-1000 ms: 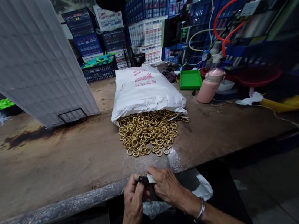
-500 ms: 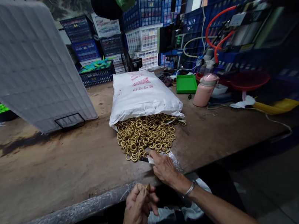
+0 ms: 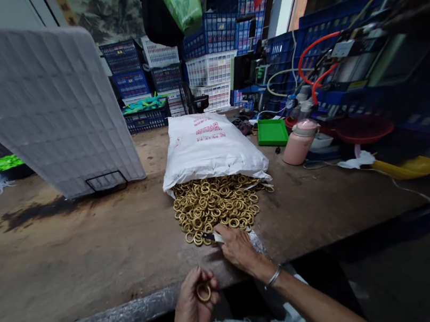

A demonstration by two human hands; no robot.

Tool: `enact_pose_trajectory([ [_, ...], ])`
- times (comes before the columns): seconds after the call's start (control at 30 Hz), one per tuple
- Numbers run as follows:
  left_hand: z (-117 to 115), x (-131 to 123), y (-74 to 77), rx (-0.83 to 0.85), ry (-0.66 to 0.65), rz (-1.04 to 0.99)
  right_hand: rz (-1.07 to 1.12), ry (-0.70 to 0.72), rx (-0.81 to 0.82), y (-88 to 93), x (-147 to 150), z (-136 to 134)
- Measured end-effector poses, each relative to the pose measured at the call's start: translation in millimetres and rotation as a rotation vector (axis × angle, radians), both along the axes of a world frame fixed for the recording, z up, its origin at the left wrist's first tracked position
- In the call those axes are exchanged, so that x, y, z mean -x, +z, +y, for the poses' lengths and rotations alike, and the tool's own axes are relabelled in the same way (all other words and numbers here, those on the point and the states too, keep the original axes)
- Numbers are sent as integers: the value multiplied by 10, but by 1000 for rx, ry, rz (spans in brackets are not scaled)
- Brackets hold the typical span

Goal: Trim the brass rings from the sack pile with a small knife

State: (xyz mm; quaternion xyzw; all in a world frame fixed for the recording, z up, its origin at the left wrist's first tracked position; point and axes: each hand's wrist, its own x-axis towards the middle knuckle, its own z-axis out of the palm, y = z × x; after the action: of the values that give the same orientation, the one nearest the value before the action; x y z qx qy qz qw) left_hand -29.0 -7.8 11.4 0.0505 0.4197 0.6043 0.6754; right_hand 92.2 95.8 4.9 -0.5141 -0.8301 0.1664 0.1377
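A single gold-coloured ring (image 3: 204, 292) is held in the fingers of my left hand (image 3: 194, 304), just off the table's front edge. My right hand (image 3: 239, 249) is closed round a small knife-like tool (image 3: 213, 237), black at its tip and whitish behind. Both the tool and the fingertips are at the near edge of a heap of gold-coloured rings (image 3: 214, 207). These rings spill from the mouth of a white sack (image 3: 209, 151) with red print, which lies flat on the table. The right fingertips are partly hidden, so I cannot tell whether they also touch a ring.
A tall quilted whitish panel (image 3: 49, 110) stands on the wooden table (image 3: 102, 247) at left. To the right are a pink bottle (image 3: 301, 142), a green tray (image 3: 272, 132) and a yellow scoop-like thing (image 3: 405, 167). Stacked crates (image 3: 212, 69) stand behind; a green bag (image 3: 181, 2) hangs above.
My left hand has turned so the ring now faces me, and its fingers have curled in. My right hand stays at the heap's near edge with the tool. The view has tilted up slightly.
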Motion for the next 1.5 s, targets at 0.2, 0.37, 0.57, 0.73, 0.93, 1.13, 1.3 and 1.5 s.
enact_pose_trajectory([
  [0.2, 151, -59, -17, -108, 5, 353, 439, 127, 144, 56, -28, -188],
  [0.37, 177, -96, -6, -126, -46, 511, 594, 72, 382, 68, 10, -309],
  [0.57, 133, -86, -24, -239, -30, 727, 645, 5, 451, 56, 45, -319],
  [0.73, 99, -63, -112, -102, -205, 625, 621, -21, 446, 48, 59, -331],
  [0.93, 76, -77, -107, -108, -197, 492, 692, 12, 500, 55, 52, -320],
  [1.13, 64, -74, -77, -91, -169, 485, 505, -27, 339, 11, 0, -343],
  [1.3, 99, -60, -59, -94, -132, 541, 241, 152, 188, 3, -50, -445],
  [1.5, 88, -38, -97, -180, -99, 649, 38, 188, 153, 24, -37, -467],
])
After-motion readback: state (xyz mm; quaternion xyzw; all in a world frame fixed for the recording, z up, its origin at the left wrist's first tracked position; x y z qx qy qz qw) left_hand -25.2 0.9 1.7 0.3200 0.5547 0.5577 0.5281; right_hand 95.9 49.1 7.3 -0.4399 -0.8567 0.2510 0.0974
